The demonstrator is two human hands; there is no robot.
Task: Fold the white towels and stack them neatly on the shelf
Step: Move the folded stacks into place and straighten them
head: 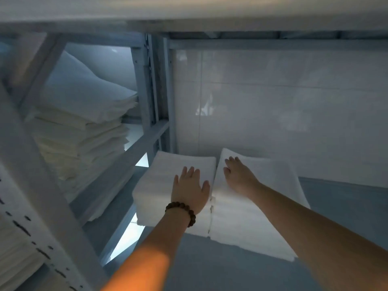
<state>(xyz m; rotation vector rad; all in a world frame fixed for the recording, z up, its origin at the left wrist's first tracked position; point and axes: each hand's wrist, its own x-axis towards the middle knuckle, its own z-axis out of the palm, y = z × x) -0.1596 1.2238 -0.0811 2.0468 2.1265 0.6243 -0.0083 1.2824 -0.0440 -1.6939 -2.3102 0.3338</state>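
Left grip (pixel 190 190) wide, flat atop left folded white towel stack (pixel 157 185); right grip (pixel 238 177) likewise on touching right stack (pixel 264 219).

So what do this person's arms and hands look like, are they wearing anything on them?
Two bare arms, with no sleeves in view and no gloves. The left hand has a bracelet of round, dark brown beads at the wrist. The right hand wears nothing that I can see: no watch, no band. No rings show on either hand, though the picture is a little blurred.
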